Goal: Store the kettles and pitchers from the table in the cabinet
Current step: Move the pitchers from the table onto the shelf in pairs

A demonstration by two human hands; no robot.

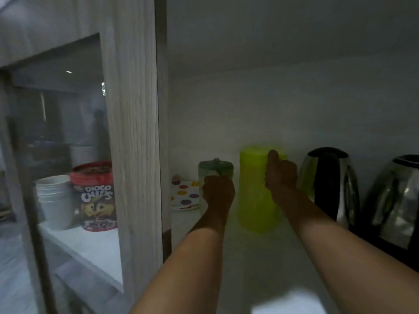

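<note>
- Hands come first: we see both arms stretched into the cabinet (294, 98), above its white shelf (247, 264).
- We find the left hand (218, 191) curled into a fist against the near side of a small pitcher (215, 169), a clear one with a dark green lid. The fingers close where the handle would be, but the hand hides the handle itself.
- We see the right hand (281, 177) clamped on the handle of a green pitcher (256, 200), thumb pointing up beside the rim. This pitcher is blurred, and we cannot tell whether its base touches the shelf.
- The two pitchers sit just beside each other, between the hands and the back wall, the green one filling the gap between the two hands.
- Just right of the right hand stands a steel kettle (328, 184) with a black handle. A second kettle (394, 200) stands farther right, at the frame's edge.
- Left of the left hand, near the small pitcher, lies a stack of dotted plates (184, 193).
- Well left of both hands, behind a glass door (68, 132), we see stacked white cups (55, 200) touching a red-lidded tub (96, 196).
</note>
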